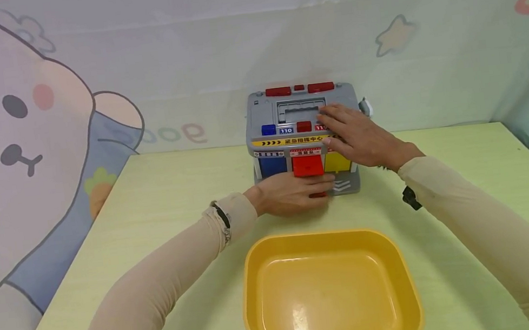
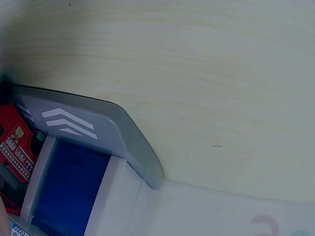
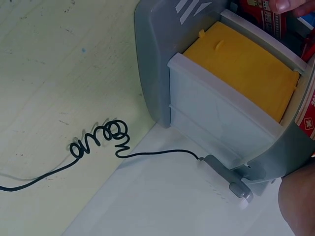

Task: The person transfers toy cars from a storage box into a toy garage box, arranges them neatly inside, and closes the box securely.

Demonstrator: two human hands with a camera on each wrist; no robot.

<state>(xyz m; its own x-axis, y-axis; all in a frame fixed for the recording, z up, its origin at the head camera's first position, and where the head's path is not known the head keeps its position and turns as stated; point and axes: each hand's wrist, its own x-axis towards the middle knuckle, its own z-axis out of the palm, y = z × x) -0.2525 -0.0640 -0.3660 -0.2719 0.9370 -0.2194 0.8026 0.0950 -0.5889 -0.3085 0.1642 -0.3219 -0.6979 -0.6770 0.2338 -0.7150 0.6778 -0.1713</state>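
Observation:
A grey toy rescue station (image 1: 266, 114) stands at the back of the table, with blue, red and yellow doors below its roof. The red door (image 1: 307, 166) is swung up; the blue door (image 2: 71, 189) and yellow door (image 3: 241, 66) are down. In the middle bay sits a red toy fire truck (image 2: 17, 142), mostly covered in the head view. My left hand (image 1: 292, 192) reaches across the station's front and holds the truck between thumb and fingers. My right hand (image 1: 361, 135) rests on the right side of the roof, fingers spread.
A yellow tray (image 1: 324, 236) lies in front of the station. On the station's right side hangs a grey-and-white handset (image 3: 229, 182); its coiled black cord (image 3: 115, 130) stretches over the table. A printed cloth backdrop (image 1: 183, 49) rises right behind.

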